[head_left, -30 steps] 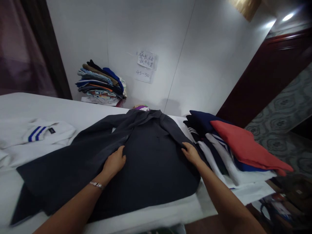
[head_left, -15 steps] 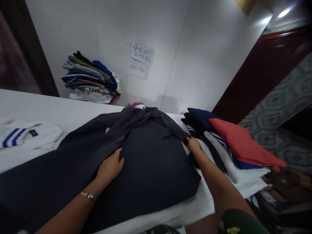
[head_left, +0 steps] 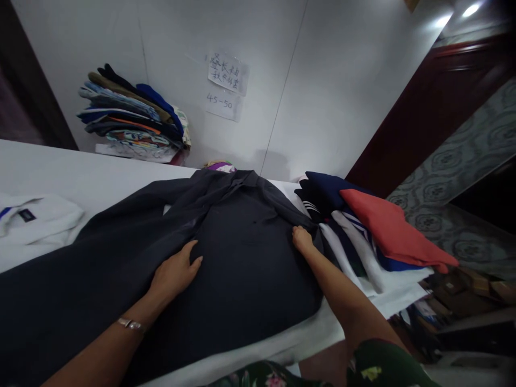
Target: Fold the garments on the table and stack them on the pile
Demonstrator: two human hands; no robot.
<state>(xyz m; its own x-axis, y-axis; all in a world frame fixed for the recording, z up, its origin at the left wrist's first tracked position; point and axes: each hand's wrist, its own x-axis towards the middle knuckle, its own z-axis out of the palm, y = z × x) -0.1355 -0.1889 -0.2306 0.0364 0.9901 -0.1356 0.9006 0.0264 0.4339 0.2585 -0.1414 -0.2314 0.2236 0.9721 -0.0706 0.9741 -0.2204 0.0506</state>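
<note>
A dark grey long-sleeved jacket (head_left: 250, 269) lies spread on the table, its collar toward the wall and its front open. My left hand (head_left: 174, 274) rests on the left part of the jacket, thumb and fingers apart, beside the edge of the front panel. Over at the jacket's right side, my right hand (head_left: 302, 237) is closed on the cloth, with the fingertips hidden. The sleeve on that side lies by a pile of folded clothes.
A red folded garment (head_left: 397, 226) tops the pile at the right. Against the wall stands a stack of folded clothes (head_left: 133, 115). A white garment (head_left: 44, 217) lies at the left of the white table (head_left: 121, 169). Handwritten paper signs (head_left: 226, 80) hang on the wall.
My right hand has moved left and inward, bringing the jacket's right side with it. My left hand stays at nearly the same spot on the cloth. The view has shifted slightly.
</note>
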